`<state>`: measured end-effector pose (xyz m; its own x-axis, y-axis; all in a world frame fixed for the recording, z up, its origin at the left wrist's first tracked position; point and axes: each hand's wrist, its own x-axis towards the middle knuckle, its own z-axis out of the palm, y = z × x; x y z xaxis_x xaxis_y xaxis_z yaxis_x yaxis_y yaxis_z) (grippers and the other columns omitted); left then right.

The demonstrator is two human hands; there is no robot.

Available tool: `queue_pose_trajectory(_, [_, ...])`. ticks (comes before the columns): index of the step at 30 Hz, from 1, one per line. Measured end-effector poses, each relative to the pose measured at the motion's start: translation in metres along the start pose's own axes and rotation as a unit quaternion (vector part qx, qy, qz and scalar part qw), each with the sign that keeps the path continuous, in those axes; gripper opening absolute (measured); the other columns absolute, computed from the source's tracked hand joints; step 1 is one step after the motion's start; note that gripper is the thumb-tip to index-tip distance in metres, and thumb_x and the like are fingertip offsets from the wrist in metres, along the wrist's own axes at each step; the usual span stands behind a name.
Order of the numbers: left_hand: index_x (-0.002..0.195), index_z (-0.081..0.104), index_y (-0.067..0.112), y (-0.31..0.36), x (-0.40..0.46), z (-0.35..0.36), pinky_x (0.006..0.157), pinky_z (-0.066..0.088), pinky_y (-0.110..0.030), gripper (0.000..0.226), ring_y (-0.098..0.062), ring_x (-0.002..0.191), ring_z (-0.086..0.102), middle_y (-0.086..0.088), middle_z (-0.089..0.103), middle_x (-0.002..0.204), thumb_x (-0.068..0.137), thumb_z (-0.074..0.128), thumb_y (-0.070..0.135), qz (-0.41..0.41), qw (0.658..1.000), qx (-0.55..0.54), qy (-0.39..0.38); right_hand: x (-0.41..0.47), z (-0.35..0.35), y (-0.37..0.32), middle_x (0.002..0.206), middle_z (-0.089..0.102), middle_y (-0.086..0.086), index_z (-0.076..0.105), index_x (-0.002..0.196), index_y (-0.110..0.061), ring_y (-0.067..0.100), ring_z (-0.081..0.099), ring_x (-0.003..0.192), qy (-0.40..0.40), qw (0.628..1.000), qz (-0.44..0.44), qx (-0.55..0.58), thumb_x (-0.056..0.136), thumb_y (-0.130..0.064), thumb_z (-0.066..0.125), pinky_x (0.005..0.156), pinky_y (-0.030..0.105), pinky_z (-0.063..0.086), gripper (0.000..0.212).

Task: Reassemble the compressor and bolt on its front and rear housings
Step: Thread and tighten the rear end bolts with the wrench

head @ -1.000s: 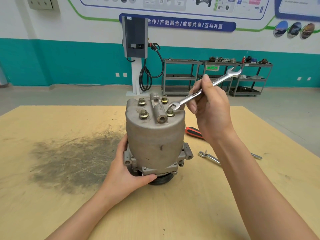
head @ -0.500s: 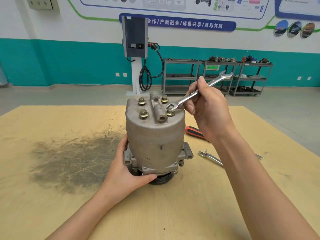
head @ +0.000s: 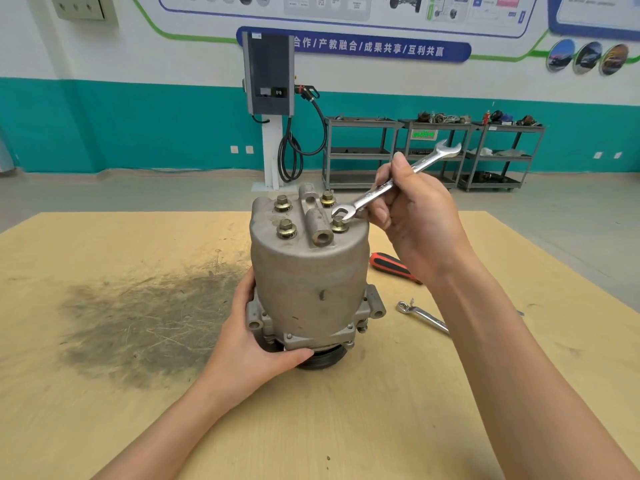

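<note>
The grey metal compressor [head: 308,282] stands upright on the wooden table [head: 346,427], its black pulley end down. Several brass-coloured bolts sit in its top housing. My left hand [head: 249,348] grips the compressor's lower left flange. My right hand [head: 415,223] holds a silver open-ended wrench [head: 391,183] by its shaft. The wrench's lower jaw sits at the front right bolt [head: 339,225]; its other jaw points up and to the right.
A red-and-black screwdriver handle [head: 391,266] lies on the table behind my right forearm. A second silver wrench [head: 420,315] lies right of the compressor. A dark greasy stain [head: 145,317] covers the table's left. Metal shelving carts [head: 433,154] and a charging post [head: 270,109] stand beyond.
My right hand has swung the wrench's free end slightly leftward and lower, its jaw staying by the front right bolt. My left hand and the compressor have not moved.
</note>
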<state>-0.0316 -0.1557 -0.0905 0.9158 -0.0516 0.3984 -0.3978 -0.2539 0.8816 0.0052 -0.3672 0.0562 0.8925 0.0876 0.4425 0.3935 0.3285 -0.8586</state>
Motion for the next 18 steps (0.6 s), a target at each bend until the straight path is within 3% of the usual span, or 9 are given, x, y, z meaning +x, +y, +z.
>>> queue_pose_trajectory(7, [0.122,0.022,0.08,-0.001,0.0,0.0,0.104,0.044,-0.032,0.113,-0.003,0.127,0.053,0.04,0.046,0.131,0.038,0.092,0.051,0.001,1.0,-0.001,-0.001,-0.004,0.003,-0.005,0.048,0.047,-0.002,0.052,0.077,-0.01,0.012,0.042,0.046,0.009,0.994,-0.087,-0.062,0.105,-0.022,0.036,0.052,0.021,0.035,0.034])
queue_pose_trajectory(9, [0.121,0.022,0.081,-0.002,0.0,0.0,0.102,0.043,-0.027,0.112,0.0,0.127,0.052,0.043,0.045,0.13,0.038,0.092,0.051,0.003,1.0,0.002,0.002,-0.006,0.004,-0.008,0.049,0.048,-0.003,0.052,0.077,-0.01,0.011,0.043,0.046,0.01,0.989,-0.115,-0.094,0.103,-0.023,0.038,0.05,0.018,0.036,0.032])
queue_pose_trajectory(14, [0.115,0.018,0.086,0.001,-0.001,-0.001,0.083,0.037,0.005,0.11,0.023,0.118,0.044,0.056,0.039,0.122,0.038,0.089,0.051,0.003,1.0,0.013,0.009,-0.012,0.01,-0.015,0.055,0.047,-0.001,0.05,0.074,-0.012,0.01,0.047,0.045,0.017,0.969,-0.185,-0.164,0.1,-0.019,0.039,0.047,0.021,0.037,0.029])
queue_pose_trajectory(18, [0.114,0.018,0.087,0.002,-0.001,-0.001,0.081,0.033,0.008,0.109,0.026,0.115,0.043,0.057,0.039,0.12,0.038,0.088,0.05,0.002,1.0,0.013,0.01,-0.016,0.014,-0.018,0.054,0.048,-0.006,0.05,0.074,-0.015,0.013,0.049,0.046,0.012,0.947,-0.236,-0.216,0.1,-0.016,0.04,0.046,0.033,0.04,0.028])
